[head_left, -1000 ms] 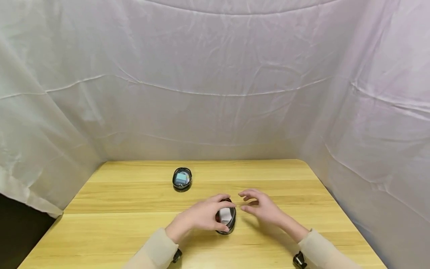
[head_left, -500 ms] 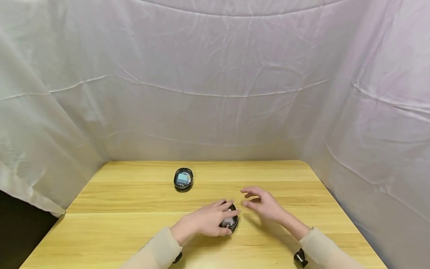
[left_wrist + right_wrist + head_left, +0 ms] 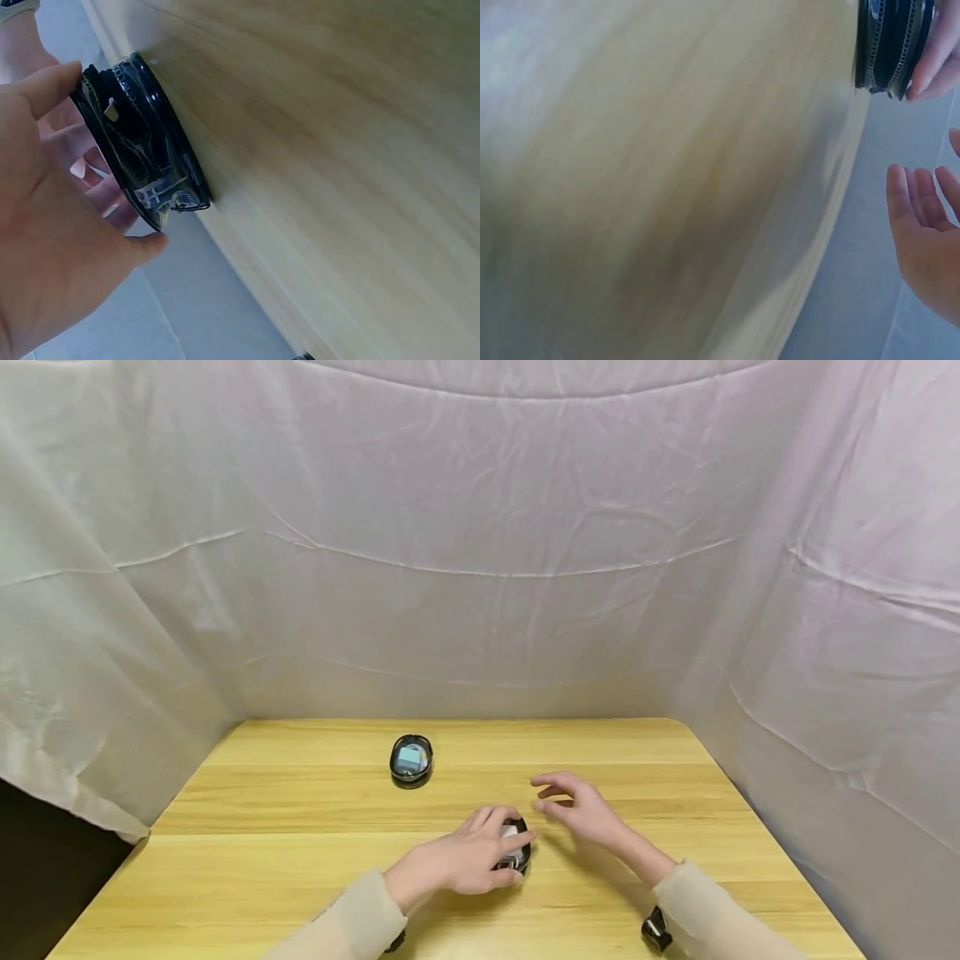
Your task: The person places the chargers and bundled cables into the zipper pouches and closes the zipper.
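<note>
A small oval zip pouch [image 3: 513, 850] with black edges and a clear top lies on the table, something white showing inside. My left hand [image 3: 467, 857] grips it from above, fingers across its top and thumb at its near edge. In the left wrist view, thumb and a finger span the upper rim of the pouch [image 3: 146, 146], and a zip runs round its side. My right hand [image 3: 588, 814] hovers just to the right, apart from the pouch, its fingers loosely bent and holding nothing. The right wrist view shows this hand [image 3: 930, 240] below the pouch's zipped side [image 3: 892, 45].
A second oval black-edged clear pouch [image 3: 411, 761] lies farther back and to the left, with a light blue item inside. The wooden table [image 3: 285, 827] is enclosed by pale hanging cloth [image 3: 480, 627] at the back and both sides.
My left hand has shifted slightly right with the pouch, and its fingers now reach farther over the top. The right hand has barely moved.
</note>
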The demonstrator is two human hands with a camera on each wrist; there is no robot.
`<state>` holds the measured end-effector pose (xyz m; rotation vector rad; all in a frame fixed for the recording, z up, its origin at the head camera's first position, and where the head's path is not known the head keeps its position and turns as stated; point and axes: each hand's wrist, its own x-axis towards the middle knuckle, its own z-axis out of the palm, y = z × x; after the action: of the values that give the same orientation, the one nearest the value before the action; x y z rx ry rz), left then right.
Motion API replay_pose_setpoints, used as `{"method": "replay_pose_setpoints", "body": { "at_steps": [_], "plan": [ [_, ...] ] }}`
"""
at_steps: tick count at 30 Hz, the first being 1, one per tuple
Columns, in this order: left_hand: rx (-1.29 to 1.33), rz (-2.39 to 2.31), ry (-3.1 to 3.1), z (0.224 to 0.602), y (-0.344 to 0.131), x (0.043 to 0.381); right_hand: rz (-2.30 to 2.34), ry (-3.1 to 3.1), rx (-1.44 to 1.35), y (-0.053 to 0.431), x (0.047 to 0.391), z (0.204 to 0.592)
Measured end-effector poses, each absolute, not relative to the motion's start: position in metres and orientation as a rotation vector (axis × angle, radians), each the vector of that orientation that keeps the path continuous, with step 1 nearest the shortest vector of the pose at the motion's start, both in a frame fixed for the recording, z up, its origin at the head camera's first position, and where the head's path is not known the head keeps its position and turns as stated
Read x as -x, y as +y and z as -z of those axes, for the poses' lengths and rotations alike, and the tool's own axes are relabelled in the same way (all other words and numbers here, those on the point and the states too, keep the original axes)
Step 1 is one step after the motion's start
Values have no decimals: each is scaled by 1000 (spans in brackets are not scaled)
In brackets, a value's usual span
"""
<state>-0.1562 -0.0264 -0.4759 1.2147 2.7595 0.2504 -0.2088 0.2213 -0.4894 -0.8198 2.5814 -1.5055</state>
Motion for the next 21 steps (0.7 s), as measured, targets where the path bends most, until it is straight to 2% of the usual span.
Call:
{"method": "replay_pose_setpoints", "body": {
  "at_steps": [9,21],
  "plan": [
    [-1357,-238,2885,476,-28,154,1473,2536,796,214,214,497],
    [-1374,-224,2947,476,-27,150,1345,2394,786,201,225,502]
  ]
}}
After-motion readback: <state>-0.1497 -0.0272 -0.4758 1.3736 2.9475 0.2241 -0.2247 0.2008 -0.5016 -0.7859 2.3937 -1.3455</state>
